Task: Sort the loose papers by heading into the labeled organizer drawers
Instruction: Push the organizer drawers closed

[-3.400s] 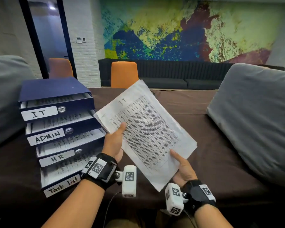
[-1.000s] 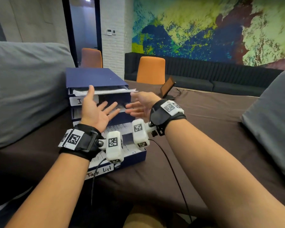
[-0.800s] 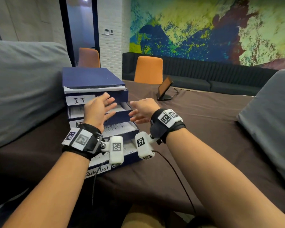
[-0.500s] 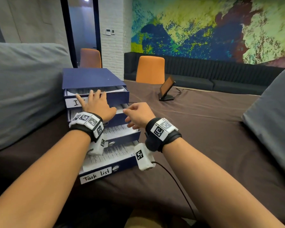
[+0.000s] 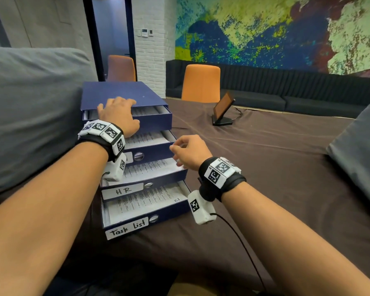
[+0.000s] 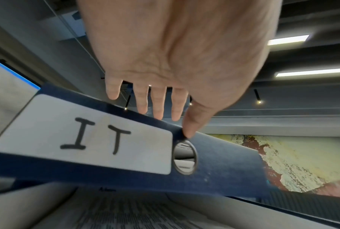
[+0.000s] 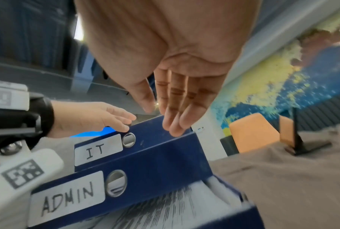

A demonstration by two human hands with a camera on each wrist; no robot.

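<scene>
The blue organizer (image 5: pixel 115 92) stands at the table's left with its drawers stepped out, each holding printed sheets. My left hand (image 5: pixel 118 112) lies over the top drawer, labelled IT (image 6: pixel 82 136). Its fingers (image 6: pixel 157 102) are straight above the papers (image 5: pixel 145 111) and the thumb touches the drawer front's upper edge. My right hand (image 5: pixel 187 150) hovers empty beside the ADMIN drawer (image 7: pixel 145 178), fingers relaxed, near the IT drawer's right corner (image 7: pixel 165 139). Below are the HR drawer (image 5: pixel 123 190) and the Task list drawer (image 5: pixel 128 228).
Grey cushions flank the brown-covered table (image 5: pixel 265 178), one on the left (image 5: pixel 30 114) and one on the right (image 5: pixel 359 157). A tablet on a stand (image 5: pixel 222 110) sits behind the organizer. Orange chairs (image 5: pixel 201 82) stand past the far edge. A cable trails from my right wrist.
The sheet headed IT that both hands held is out of them. My left hand has slid forward over the IT drawer; my right hand has dropped lower, beside the ADMIN drawer.
</scene>
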